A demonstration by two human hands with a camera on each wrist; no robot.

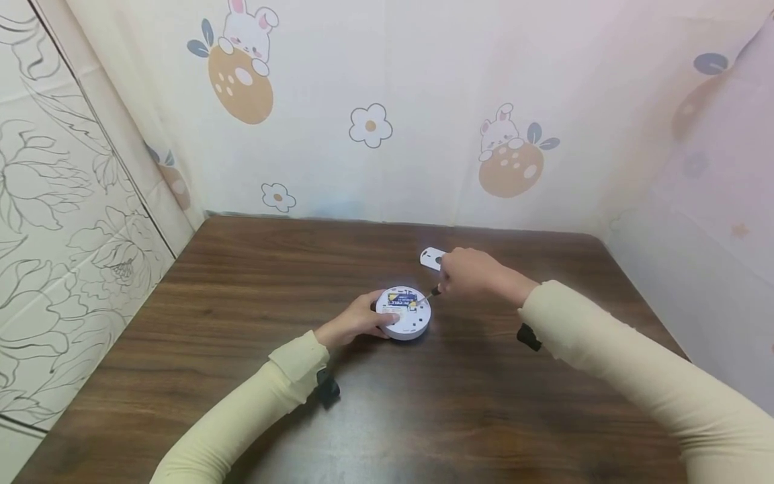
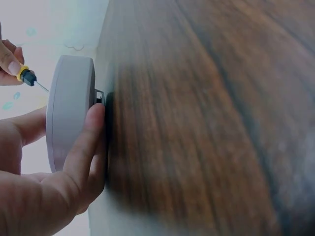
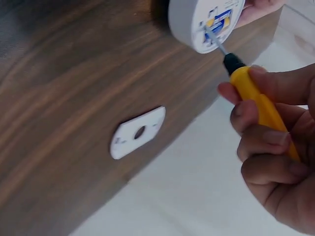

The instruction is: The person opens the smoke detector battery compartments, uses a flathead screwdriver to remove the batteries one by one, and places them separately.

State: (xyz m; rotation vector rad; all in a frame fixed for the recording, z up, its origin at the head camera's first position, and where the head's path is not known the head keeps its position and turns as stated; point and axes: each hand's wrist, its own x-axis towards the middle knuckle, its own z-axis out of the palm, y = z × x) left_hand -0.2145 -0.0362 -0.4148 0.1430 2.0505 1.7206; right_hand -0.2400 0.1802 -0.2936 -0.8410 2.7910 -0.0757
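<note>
My left hand (image 1: 359,316) grips a round white smoke alarm (image 1: 411,321) low over the wooden table, thumb on its upturned back and fingers round the side and underneath. A blue and yellow battery (image 3: 221,22) sits in a recess of that back. In my right hand (image 1: 467,270) is a screwdriver (image 3: 263,105) with a yellow handle and black collar, the fingers curled round the handle. Its thin metal shaft slants down to the alarm's back, with the tip right at the battery's edge. The left wrist view shows the alarm's grey side wall edge-on.
Behind the alarm, a flat white mounting plate (image 3: 125,142) with a round hole lies on the dark wooden table (image 1: 272,269). Part of it is hidden by the right hand in the head view. A patterned curtain (image 1: 423,168) hangs along the table's far edge.
</note>
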